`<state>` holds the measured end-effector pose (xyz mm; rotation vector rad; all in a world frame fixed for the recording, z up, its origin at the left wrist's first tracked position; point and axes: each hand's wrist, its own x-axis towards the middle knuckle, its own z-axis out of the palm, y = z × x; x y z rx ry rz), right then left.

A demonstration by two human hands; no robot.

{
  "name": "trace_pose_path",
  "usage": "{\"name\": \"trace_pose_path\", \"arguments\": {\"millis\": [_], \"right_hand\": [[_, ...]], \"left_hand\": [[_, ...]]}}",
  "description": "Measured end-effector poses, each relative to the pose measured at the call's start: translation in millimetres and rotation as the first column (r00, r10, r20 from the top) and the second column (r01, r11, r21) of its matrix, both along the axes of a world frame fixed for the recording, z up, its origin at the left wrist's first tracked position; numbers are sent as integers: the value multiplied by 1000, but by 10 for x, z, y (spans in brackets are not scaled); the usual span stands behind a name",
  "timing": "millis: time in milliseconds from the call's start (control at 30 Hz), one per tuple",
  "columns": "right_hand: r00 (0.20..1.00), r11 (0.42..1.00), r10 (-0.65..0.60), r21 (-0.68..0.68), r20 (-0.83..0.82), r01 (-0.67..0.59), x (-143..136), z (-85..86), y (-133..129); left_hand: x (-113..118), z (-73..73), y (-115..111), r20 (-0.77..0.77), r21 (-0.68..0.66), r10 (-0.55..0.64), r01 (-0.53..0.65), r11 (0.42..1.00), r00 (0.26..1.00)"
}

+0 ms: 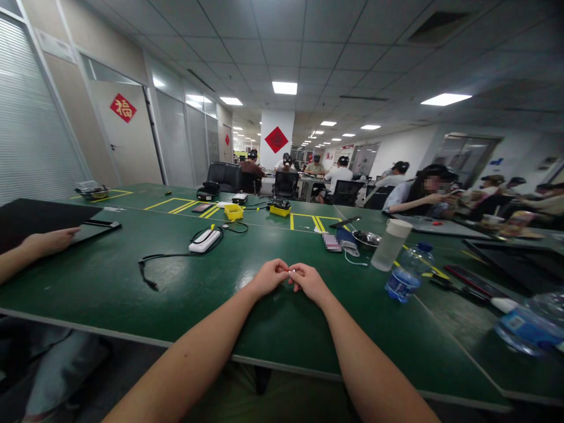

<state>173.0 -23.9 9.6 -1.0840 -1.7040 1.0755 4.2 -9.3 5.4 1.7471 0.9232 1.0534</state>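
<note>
Small shiny piece point(291, 271) glints between the fingertips of the left hand point(268, 278) and right hand point(309, 282), which meet over the worktop point(198, 305), thumbs and fingers drawn together and apparently pinching it from both sides. It is probably very light, easily dropped, and best gripped by its edges with fingertips; stiffness cannot be judged. Fingers cover most of it, so shape and material stay unclear, as does whether the hands touch the surface. Farther out lie a white block point(206, 241) with a black cable point(152, 257) and a blue-capped bottle point(409, 273); another bottle point(533, 323) is cut off at right.
</note>
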Motion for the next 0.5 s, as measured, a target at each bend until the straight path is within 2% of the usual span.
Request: {"name": "trace_pose_path", "arguments": {"millis": [233, 500], "right_hand": [[1000, 1000, 1, 1, -6, -1, -8, 34, -23], [1000, 1000, 5, 29, -18, -4, -2, 10, -15]], "left_hand": [[-3, 29, -16, -15, -6, -4, 4, 1000, 1000], [6, 45, -30, 48, -34, -32, 34, 999, 998]]}}
